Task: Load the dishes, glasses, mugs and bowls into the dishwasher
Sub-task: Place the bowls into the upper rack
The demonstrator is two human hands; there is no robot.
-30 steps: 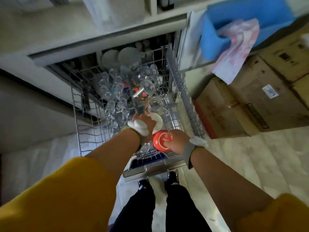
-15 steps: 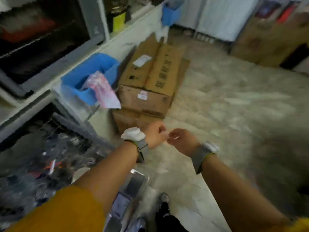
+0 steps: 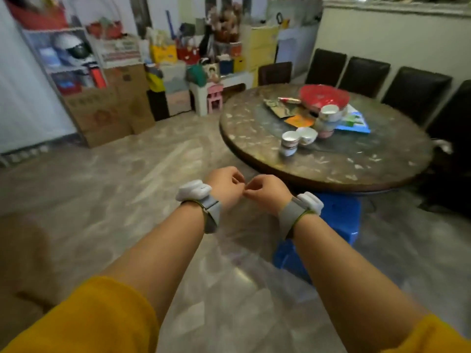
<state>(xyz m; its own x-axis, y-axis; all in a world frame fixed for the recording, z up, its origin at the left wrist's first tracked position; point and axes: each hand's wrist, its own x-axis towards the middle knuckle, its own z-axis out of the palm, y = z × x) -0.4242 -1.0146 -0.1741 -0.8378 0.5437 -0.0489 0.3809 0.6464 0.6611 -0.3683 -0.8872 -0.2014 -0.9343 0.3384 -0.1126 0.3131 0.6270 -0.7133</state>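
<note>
My left hand (image 3: 225,186) and my right hand (image 3: 266,191) are held out in front of me over the floor, fingers curled, knuckles almost touching, holding nothing. Ahead on the right is a round marble table (image 3: 344,164). On it stand a short stack of small white bowls (image 3: 289,143), a single white bowl (image 3: 307,135) beside it, and a taller stack of bowls (image 3: 328,118) behind. The dishwasher is out of view.
A red basket (image 3: 323,96) and papers lie on the table. A blue plastic stool (image 3: 336,220) stands under its near edge, close to my right wrist. Dark chairs (image 3: 364,72) line the wall. Cardboard boxes (image 3: 107,115) and a cluttered shelf (image 3: 68,59) fill the far left.
I have turned from the dishwasher rack to face the room and table. The white cup and red cup my hands held at the rack are gone; both hands hold nothing.
</note>
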